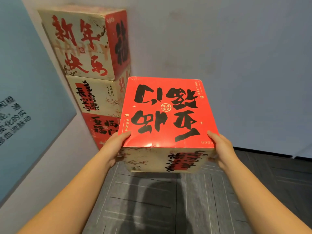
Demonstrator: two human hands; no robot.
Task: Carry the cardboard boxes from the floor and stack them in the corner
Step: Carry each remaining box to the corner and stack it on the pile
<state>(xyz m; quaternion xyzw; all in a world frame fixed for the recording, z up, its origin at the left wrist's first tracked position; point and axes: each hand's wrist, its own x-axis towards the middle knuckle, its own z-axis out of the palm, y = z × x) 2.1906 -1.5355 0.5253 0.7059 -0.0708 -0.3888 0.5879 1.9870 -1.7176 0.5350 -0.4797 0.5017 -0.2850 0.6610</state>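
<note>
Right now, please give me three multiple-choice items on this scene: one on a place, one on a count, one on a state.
1. Where is the stack of boxes?
A. in the corner, left of the held box
B. right of it
C. behind the person

2. How many boxes show in the stack?
A. one
B. three
C. five

3. The held box is:
A. on the floor
B. on the stack
C. lifted by both hands

Key: 1 A, it stands where the walls meet; 2 B, three tiers show; 3 C, left hand and right hand grip its sides above the floor.
</note>
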